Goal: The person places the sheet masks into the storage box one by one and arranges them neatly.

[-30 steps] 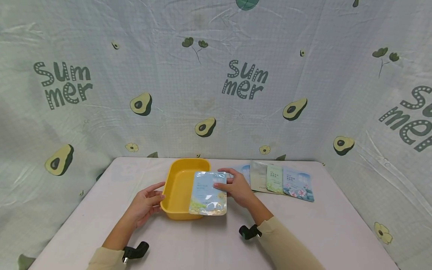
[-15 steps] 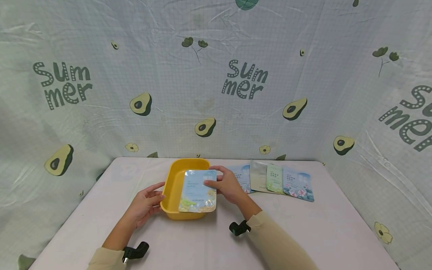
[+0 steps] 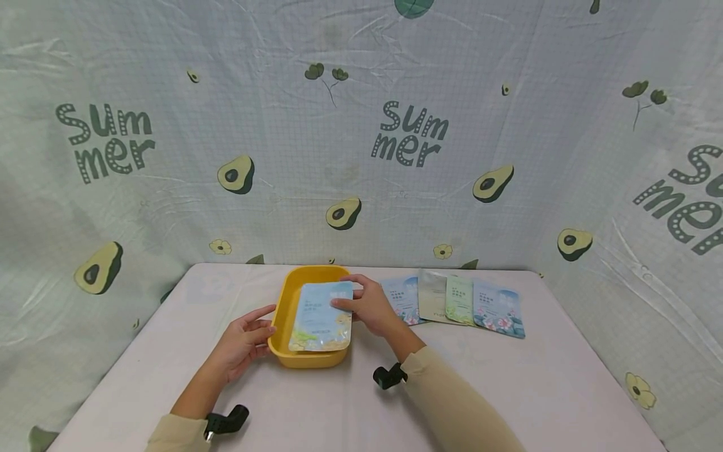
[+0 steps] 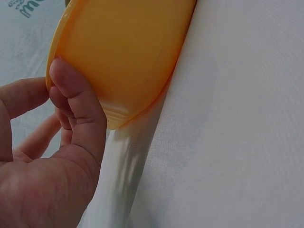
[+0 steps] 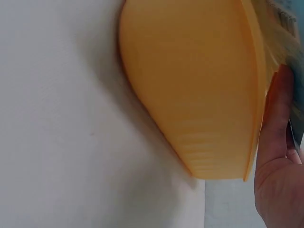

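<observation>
A yellow plastic basin (image 3: pixel 307 361) stands on the table, its long side pointing away from me. My left hand (image 3: pixel 243 345) pinches the basin's left rim, and in the left wrist view the thumb (image 4: pixel 76 90) lies against its outer wall. A light blue sachet (image 3: pixel 319 317), printed with green and yellow at the bottom, is above the basin opening. My right hand (image 3: pixel 373 307) pinches the sachet by its right edge, thumb on top. The right wrist view shows that hand (image 5: pixel 280 156) beside the basin's rim, with the sachet partly cut off.
Several sachets lie overlapping to the right: a blue flowered one (image 3: pixel 401 300), a beige one (image 3: pixel 432 301), a green one (image 3: pixel 459 300) and another blue flowered one (image 3: pixel 499 311). A printed curtain (image 3: pixel 271 157) hangs behind the white table (image 3: pixel 508 389).
My right hand has carried the light blue sachet leftward, from over the basin's right rim to over its opening. The left hand and the basin stay in place.
</observation>
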Motion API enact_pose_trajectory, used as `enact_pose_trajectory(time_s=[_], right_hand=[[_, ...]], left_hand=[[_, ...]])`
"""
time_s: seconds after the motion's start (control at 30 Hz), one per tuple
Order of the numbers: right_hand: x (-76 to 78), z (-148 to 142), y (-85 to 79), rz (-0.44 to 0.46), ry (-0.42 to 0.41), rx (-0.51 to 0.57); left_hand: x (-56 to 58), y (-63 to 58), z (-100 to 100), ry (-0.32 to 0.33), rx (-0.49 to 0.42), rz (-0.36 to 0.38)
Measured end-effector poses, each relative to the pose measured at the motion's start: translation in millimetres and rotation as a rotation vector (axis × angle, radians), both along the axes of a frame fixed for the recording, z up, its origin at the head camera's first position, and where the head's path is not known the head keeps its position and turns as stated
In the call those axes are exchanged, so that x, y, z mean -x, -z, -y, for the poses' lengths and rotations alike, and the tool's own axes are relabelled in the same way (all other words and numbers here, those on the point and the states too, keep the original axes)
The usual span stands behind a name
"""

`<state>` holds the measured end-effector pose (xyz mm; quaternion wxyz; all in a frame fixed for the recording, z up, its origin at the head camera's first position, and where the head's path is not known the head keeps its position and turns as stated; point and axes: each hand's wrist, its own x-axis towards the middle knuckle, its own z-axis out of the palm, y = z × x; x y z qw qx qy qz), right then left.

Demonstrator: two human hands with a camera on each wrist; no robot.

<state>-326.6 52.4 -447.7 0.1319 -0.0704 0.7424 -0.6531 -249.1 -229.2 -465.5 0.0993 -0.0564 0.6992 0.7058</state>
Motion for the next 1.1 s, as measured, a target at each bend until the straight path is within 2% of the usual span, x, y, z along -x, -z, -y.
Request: enact_pose_trajectory(time_s=[0.5,0.67,1.1], right_hand=[[7.3,14,-8.1,-0.045,-0.063,-0.091],[6.1,20,-10.1,-0.026,-0.062,-0.099],[1.5,28,-22.2,-0.045,-0.066,-0.291]], left_hand=[[0.9,1.2,0,-0.01,0.01,-0.002],[0.8,1.5,1,-0.005,0.002,0.002],[-0.1,-0.1,0,0.002,-0.015,-0.002]])
